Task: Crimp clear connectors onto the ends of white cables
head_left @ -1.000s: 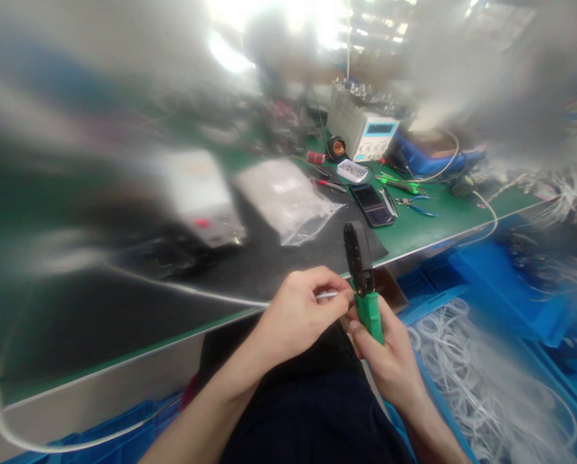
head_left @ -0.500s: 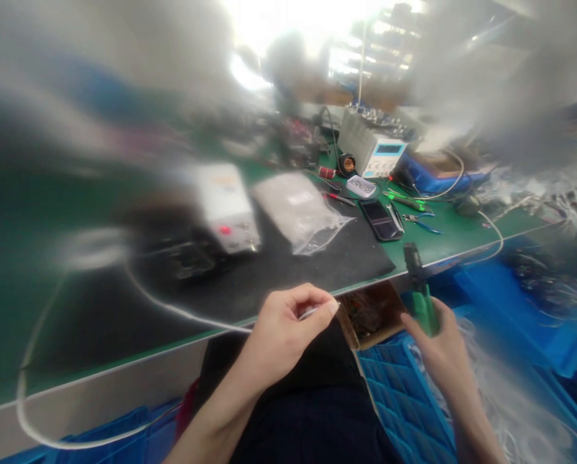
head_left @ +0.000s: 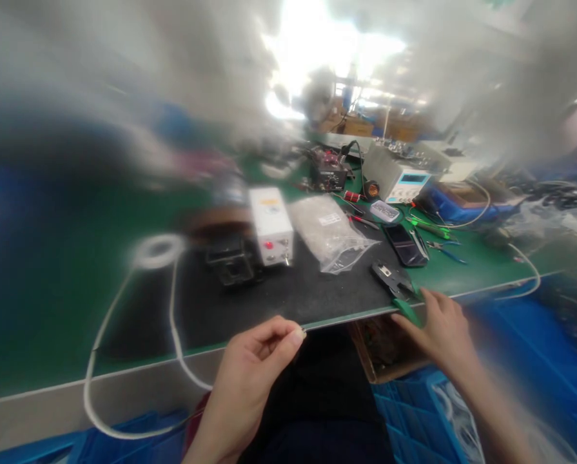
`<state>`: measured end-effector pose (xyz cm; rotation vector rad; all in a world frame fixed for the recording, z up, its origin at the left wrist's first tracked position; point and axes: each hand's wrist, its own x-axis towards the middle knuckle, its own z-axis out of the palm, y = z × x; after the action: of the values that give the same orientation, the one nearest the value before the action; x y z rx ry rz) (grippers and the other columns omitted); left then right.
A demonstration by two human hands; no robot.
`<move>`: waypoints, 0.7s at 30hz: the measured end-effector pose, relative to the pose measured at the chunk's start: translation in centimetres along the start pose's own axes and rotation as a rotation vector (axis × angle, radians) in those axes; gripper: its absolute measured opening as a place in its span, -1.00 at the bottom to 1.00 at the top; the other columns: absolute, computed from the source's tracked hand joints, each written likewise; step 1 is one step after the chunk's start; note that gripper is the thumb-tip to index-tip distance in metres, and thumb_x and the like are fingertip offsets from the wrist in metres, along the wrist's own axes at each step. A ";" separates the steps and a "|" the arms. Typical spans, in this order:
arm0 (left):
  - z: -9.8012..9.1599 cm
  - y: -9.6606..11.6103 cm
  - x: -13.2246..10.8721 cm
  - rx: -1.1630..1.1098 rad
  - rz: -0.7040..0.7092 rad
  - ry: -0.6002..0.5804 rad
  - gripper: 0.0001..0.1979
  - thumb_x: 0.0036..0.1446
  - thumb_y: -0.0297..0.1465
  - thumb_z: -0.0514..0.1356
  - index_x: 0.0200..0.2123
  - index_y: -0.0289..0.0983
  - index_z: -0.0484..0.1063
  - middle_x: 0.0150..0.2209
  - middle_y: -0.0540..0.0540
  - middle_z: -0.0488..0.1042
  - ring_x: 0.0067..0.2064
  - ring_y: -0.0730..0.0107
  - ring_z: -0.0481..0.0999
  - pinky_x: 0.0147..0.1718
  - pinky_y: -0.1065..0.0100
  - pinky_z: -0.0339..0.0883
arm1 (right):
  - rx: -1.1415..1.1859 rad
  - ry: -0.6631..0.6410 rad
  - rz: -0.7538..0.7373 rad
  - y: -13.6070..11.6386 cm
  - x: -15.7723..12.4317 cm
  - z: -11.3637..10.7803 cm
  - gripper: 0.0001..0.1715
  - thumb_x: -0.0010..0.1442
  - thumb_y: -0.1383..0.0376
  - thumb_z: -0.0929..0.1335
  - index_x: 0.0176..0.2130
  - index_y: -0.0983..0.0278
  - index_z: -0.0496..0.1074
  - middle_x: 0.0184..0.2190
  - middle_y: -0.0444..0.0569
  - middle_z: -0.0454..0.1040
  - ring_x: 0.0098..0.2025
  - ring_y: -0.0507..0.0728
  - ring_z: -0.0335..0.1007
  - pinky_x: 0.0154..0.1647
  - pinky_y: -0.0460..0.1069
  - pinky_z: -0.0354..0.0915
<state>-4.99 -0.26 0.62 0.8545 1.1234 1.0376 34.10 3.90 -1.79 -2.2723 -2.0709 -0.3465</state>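
Note:
My left hand is closed in a pinch in front of the table edge. A small tip shows at its thumb and forefinger; it looks like the end of the white cable, which runs behind this hand from a coil on the table. My right hand is around the green handles of black-headed crimping pliers, thumb on one side and fingers on the other. The pliers' head is at the black mat, its jaws pointing away to the left. The handle ends are partly hidden by the hand.
A white box with a red button, a plastic bag, a phone and blue-handled pliers lie on the table. Behind stand a soldering station and a bench instrument. An open carton and blue crates sit below.
My right hand has lowered the crimping pliers from in front of the table edge to the mat. My left hand has moved left and down, still pinching. The view has shifted.

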 end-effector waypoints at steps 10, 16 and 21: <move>0.2 -0.8 0.2 0.008 0.036 -0.029 -0.63 0.31 -0.08 0.35 -0.27 -0.31 0.57 -0.31 -0.01 0.43 -0.24 0.56 0.35 -0.20 0.52 0.23 | 0.101 0.072 -0.351 -7.8 9.2 -3.0 -0.51 0.53 -0.04 0.25 0.11 0.14 0.61 0.09 -0.01 0.53 0.14 0.14 0.39 0.25 0.01 0.35; 0.6 -0.5 -0.3 -0.012 0.038 -0.034 -0.62 0.30 -0.08 0.35 -0.27 -0.33 0.58 -0.32 -0.01 0.44 -0.27 0.58 0.36 -0.24 0.52 0.21 | -0.067 -0.015 -0.321 -12.2 14.9 -1.4 -0.57 0.49 0.07 0.29 -0.04 0.24 0.65 -0.07 0.17 0.53 0.07 0.32 0.40 -0.21 0.06 0.32; 0.7 0.2 -0.7 -0.071 0.033 -0.029 -0.62 0.27 -0.12 0.37 -0.29 -0.38 0.60 -0.32 -0.04 0.48 -0.29 0.60 0.37 -0.26 0.53 0.21 | -0.134 -0.074 -0.248 -11.9 15.9 -1.4 -0.49 0.48 -0.03 0.27 -0.13 0.23 0.67 -0.07 0.14 0.56 -0.05 0.31 0.50 -0.35 0.03 0.18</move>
<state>-4.47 -0.88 1.18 0.8317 1.0453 1.0831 23.46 20.44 1.33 -2.1282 -2.4444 -0.4308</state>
